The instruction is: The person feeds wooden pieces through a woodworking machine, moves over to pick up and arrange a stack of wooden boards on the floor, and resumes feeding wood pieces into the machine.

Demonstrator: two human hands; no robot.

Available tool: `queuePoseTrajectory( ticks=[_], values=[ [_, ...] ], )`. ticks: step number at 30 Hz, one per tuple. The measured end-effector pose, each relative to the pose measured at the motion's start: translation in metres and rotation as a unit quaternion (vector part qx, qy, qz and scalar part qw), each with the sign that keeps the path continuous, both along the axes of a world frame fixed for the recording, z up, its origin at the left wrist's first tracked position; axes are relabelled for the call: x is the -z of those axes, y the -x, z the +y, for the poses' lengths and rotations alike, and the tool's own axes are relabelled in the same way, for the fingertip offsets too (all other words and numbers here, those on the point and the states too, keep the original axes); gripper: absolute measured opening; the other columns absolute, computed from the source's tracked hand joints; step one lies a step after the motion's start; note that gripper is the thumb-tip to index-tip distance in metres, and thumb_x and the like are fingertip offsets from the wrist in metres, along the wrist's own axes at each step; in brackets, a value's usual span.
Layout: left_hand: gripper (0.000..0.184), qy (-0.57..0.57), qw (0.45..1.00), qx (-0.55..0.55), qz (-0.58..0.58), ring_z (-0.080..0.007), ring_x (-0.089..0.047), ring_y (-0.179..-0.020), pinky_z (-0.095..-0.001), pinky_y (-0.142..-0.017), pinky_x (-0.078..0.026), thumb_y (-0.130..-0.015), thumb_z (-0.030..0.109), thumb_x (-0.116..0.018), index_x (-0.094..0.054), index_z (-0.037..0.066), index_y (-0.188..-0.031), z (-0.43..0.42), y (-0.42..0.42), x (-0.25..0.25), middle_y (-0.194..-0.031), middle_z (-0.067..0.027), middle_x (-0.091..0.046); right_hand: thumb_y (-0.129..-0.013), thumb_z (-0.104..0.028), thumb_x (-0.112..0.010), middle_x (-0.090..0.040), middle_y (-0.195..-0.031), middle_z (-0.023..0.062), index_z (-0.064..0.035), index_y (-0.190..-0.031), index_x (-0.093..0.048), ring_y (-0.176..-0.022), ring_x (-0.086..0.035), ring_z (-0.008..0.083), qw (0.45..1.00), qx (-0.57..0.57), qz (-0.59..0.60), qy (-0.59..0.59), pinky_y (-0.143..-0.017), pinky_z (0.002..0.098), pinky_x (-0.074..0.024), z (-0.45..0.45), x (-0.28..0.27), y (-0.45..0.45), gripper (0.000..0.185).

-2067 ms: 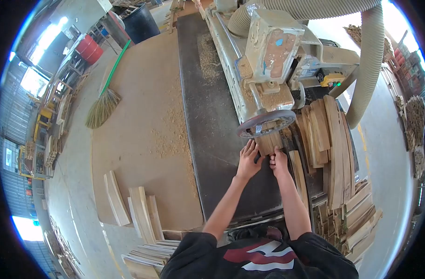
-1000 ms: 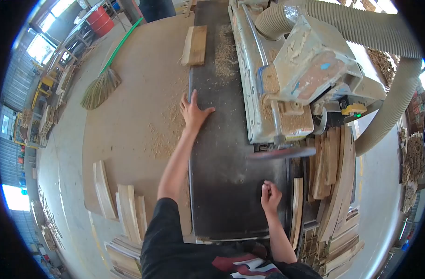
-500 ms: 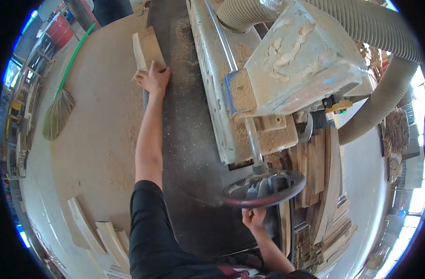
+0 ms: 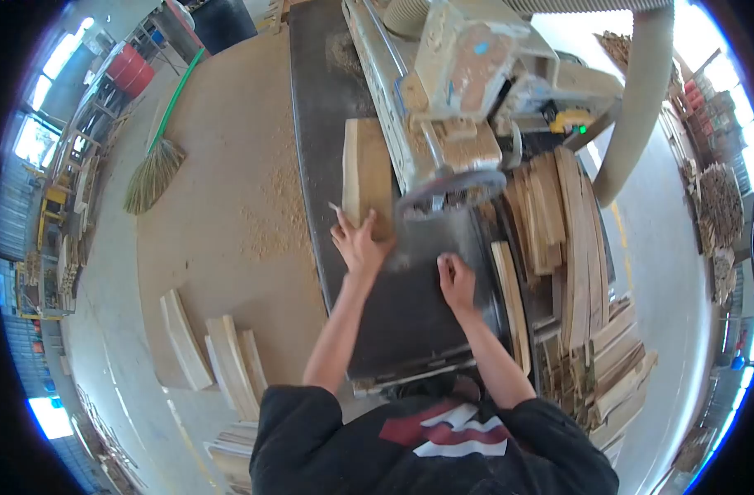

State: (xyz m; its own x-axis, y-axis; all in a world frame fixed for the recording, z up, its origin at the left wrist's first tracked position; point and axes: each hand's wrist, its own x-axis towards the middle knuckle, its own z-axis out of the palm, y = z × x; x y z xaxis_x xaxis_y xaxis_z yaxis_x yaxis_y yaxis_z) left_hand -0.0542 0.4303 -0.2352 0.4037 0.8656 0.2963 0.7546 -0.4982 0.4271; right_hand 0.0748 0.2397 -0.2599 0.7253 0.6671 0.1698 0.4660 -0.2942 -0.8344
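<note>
My left hand (image 4: pixel 362 246) grips the near end of a thick wooden board (image 4: pixel 368 169), which lies on the black machine table (image 4: pixel 327 107) beside the long metal fence (image 4: pixel 381 99). A thin pale sliver (image 4: pixel 335 206) sticks out by its fingers. Over the table, right of the board, my right hand (image 4: pixel 457 283) is closed; whatever its fingers may hold is hidden. Beyond that hand, the handwheel (image 4: pixel 451 191) projects from the dusty machine (image 4: pixel 467 70) and touches neither hand.
To the right, curved wooden pieces (image 4: pixel 570 247) are stacked beside the table. More boards (image 4: pixel 228 363) lie at left on the brown floor sheet (image 4: pixel 237 165), which carries sawdust. A green-handled broom (image 4: pixel 154 177) rests farther back. A dust hose (image 4: pixel 641 99) hangs at the right.
My left hand has brought the board back from the table's far left edge, toward me and nearer the fence. My right hand has come away from below the handwheel. The view has shifted.
</note>
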Motion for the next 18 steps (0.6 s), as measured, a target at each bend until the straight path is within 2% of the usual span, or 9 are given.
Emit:
queuePoseTrajectory(
  ticks=[3, 5, 7, 11, 13, 14, 15, 17, 18],
  values=[
    [0.059, 0.002, 0.998, 0.068, -0.015, -0.0450, -0.052, -0.118, -0.0518, -0.099, -0.046, -0.059, 0.031, -0.093, -0.078, 0.015, -0.114, -0.101, 0.038, -0.007, -0.145, -0.0344, -0.048, -0.096, -0.038, -0.068, -0.067, -0.075, 0.0144, -0.0040, -0.104, -0.069, -0.071, -0.068, 0.0327, 0.999, -0.003, 0.013, 0.031, -0.065, 0.0423, -0.0522, -0.010, -0.009, 0.009, 0.034],
    [0.055, 0.058, 0.991, 0.103, -0.057, -0.0413, -0.055, -0.114, -0.0494, -0.096, -0.047, -0.059, 0.028, -0.093, -0.080, 0.016, -0.111, -0.155, 0.066, 0.018, -0.144, -0.0307, -0.051, -0.094, -0.040, -0.070, -0.069, -0.079, 0.0164, -0.0034, -0.105, -0.068, -0.077, -0.069, 0.0333, 0.997, -0.030, 0.003, 0.075, -0.069, 0.0436, -0.0528, -0.037, -0.014, 0.020, 0.038],
    [0.050, 0.110, 0.980, 0.133, -0.103, -0.0376, -0.057, -0.109, -0.0469, -0.094, -0.047, -0.059, 0.025, -0.092, -0.081, 0.017, -0.107, -0.193, 0.083, 0.025, -0.144, -0.0271, -0.054, -0.090, -0.045, -0.074, -0.070, -0.087, 0.0200, -0.0017, -0.105, -0.068, -0.087, -0.070, 0.0369, 0.976, -0.057, -0.001, 0.209, -0.074, 0.0466, -0.0528, -0.073, -0.018, 0.024, 0.047],
    [0.040, 0.084, 0.979, 0.162, -0.086, -0.0309, -0.058, -0.109, -0.0414, -0.089, -0.047, -0.058, 0.029, -0.092, -0.083, 0.019, -0.096, -0.239, 0.109, 0.022, -0.141, -0.0194, -0.061, -0.090, -0.057, -0.069, -0.069, -0.082, 0.0217, 0.0007, -0.098, -0.069, -0.086, -0.069, 0.0409, 0.946, -0.080, 0.077, 0.304, -0.075, 0.0486, -0.0529, -0.146, -0.031, 0.039, 0.058],
    [0.042, 0.059, 0.968, 0.226, -0.091, -0.0303, -0.058, -0.109, -0.0416, -0.089, -0.046, -0.058, 0.031, -0.091, -0.083, 0.021, -0.097, -0.248, 0.113, 0.020, -0.141, -0.0188, -0.061, -0.092, -0.066, -0.061, -0.067, -0.074, 0.0201, 0.0004, -0.083, -0.068, -0.074, -0.069, 0.0354, 0.879, -0.066, 0.072, 0.466, -0.069, 0.0423, -0.0531, -0.174, -0.037, 0.047, 0.067],
    [0.042, 0.060, 0.967, 0.230, -0.089, -0.0303, -0.058, -0.109, -0.0416, -0.089, -0.046, -0.058, 0.031, -0.091, -0.083, 0.021, -0.097, -0.251, 0.112, 0.021, -0.141, -0.0188, -0.061, -0.093, -0.075, -0.052, -0.064, -0.068, 0.0123, -0.0032, -0.077, -0.067, -0.057, -0.063, 0.0272, 0.868, -0.089, 0.199, 0.447, -0.055, 0.0378, -0.0477, -0.196, -0.004, 0.042, 0.075],
    [0.042, 0.061, 0.962, 0.249, -0.092, -0.0301, -0.058, -0.110, -0.0417, -0.089, -0.046, -0.058, 0.032, -0.091, -0.083, 0.021, -0.098, -0.253, 0.108, 0.022, -0.141, -0.0185, -0.062, -0.093, -0.075, -0.052, -0.064, -0.068, 0.0123, -0.0032, -0.077, -0.067, -0.057, -0.063, 0.0272, 0.867, -0.086, 0.204, 0.446, -0.055, 0.0378, -0.0477, -0.202, -0.007, 0.045, 0.075],
    [0.042, 0.063, 0.955, 0.277, -0.090, -0.0299, -0.058, -0.110, -0.0418, -0.089, -0.045, -0.058, 0.033, -0.091, -0.083, 0.022, -0.098, -0.255, 0.097, 0.024, -0.140, -0.0183, -0.062, -0.094, -0.073, -0.053, -0.055, -0.062, 0.0012, -0.0060, -0.079, -0.067, -0.046, -0.048, 0.0142, 0.775, -0.001, 0.559, 0.295, -0.046, 0.0302, -0.0359, -0.215, -0.012, 0.049, 0.070],
    [0.042, 0.055, 0.951, 0.290, -0.097, -0.0299, -0.058, -0.110, -0.0419, -0.089, -0.044, -0.058, 0.033, -0.090, -0.083, 0.022, -0.098, -0.255, 0.090, 0.027, -0.140, -0.0181, -0.062, -0.098, -0.067, -0.052, -0.047, -0.060, -0.0048, -0.0083, -0.085, -0.066, -0.046, -0.038, 0.0070, 0.740, 0.022, 0.628, 0.239, -0.044, 0.0248, -0.0255, -0.215, -0.018, 0.048, 0.062]
  ],
)
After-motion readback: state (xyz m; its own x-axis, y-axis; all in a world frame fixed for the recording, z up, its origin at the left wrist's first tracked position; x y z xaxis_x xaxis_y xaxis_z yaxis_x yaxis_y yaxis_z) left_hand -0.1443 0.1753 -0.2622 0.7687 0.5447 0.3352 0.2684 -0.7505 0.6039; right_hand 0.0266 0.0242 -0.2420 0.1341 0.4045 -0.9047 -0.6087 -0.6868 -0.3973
